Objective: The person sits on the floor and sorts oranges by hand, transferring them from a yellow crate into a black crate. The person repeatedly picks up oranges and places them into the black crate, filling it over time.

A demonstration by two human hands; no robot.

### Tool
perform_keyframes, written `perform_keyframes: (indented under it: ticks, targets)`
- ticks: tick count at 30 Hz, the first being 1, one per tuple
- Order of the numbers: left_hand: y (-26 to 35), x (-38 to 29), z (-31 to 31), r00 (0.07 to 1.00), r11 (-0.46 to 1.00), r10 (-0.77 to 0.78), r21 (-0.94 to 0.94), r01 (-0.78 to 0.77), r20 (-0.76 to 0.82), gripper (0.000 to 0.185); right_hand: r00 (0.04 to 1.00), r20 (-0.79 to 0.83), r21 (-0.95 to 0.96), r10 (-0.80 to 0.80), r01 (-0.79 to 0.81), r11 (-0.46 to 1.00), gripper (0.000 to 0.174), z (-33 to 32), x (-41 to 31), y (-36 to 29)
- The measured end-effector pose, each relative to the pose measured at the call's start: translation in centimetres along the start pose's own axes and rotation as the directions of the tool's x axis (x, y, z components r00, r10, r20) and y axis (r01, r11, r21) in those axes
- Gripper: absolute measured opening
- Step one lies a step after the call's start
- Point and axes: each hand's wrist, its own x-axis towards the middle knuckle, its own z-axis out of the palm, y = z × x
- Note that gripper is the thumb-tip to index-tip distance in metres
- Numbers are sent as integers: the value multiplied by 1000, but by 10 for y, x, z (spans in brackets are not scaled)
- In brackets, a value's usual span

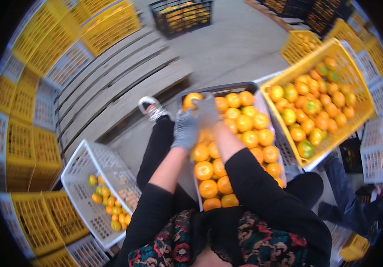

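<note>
Before me stands a dark-rimmed crate (pixel 220 89) with a pale liner, filled with rows of orange mandarins (pixel 244 123). Both my hands wear grey knit gloves and are at its far left corner. My left hand (pixel 185 129) lies over the fruit at the left edge, its fingertips just on the near side of a mandarin (pixel 191 100). My right hand (pixel 208 108) is blurred and touches the right side of that same mandarin. Whether either hand grips it is hidden by the gloves and the blur.
A yellow crate (pixel 361 80) of orange and greenish mandarins stands at right. At left, a white crate (pixel 74 187) holds some fruit. Beyond are a wooden pallet (pixel 121 71), a black crate (pixel 181 20) and stacked yellow crates (pixel 34 133). Another person's legs (pixel 344 190) show at right.
</note>
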Motion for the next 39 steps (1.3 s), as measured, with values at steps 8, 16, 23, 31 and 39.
perform_keyframes:
  ticks: [8,16,23,31,39]
  targets:
    - [3,7,-19,983,991,54,108,-74,175,53,857,-384,382,343,-190,904,50,-150,-7,5]
    - [4,9,-26,961,994,9,102,-39,275,63,800,-164,-407,578,-588,699,26,-386,-37,197]
    - [-3,10,-13,968,988,4,152,-43,253,61,794,-106,-519,598,-557,648,69,-377,-36,331]
    - [-8,11,-12,976,987,96,112,-119,194,59,653,-290,922,700,-5,386,49,-378,-52,264]
    - [-5,2,-11,989,987,146,66,-147,23,34,907,333,929,258,-269,-253,69,-265,-21,105]
